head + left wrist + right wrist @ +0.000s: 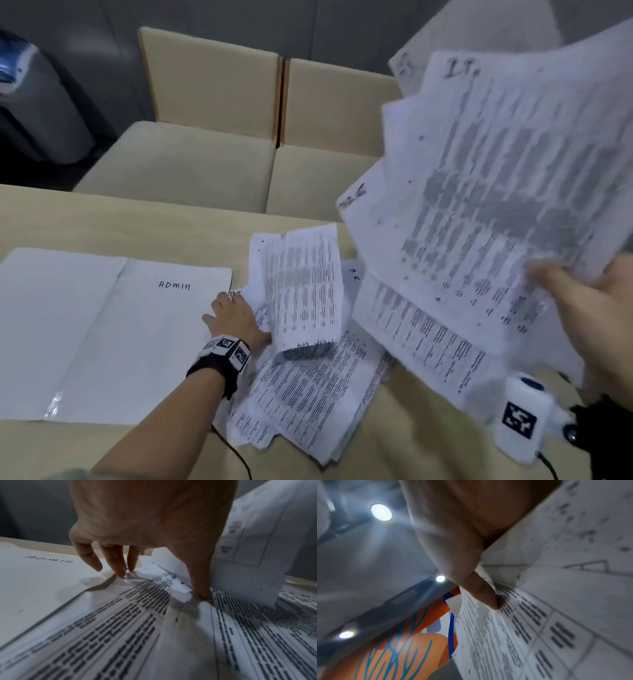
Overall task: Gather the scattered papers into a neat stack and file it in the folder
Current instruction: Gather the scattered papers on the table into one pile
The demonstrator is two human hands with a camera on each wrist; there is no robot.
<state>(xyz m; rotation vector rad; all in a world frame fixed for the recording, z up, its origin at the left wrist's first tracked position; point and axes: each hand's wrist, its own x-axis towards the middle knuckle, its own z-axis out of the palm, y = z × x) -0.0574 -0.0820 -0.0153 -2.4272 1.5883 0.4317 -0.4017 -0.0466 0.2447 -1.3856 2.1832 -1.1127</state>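
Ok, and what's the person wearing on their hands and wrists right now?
Both hands are bare, no gloves, and no sleeve shows on the forearms. The left hand has a black wrist strap carrying white blocks with black square markers. Below the right hand sits a white camera unit with one such marker, on a black strap. A thin black cable trails from each.

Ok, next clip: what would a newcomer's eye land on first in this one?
Probably the fanned bundle of printed sheets that the right hand holds up at the upper right, blurred. Next, the messy pile of papers on the table, where the left hand presses down. To its left lies the open white folder marked ADMIN.
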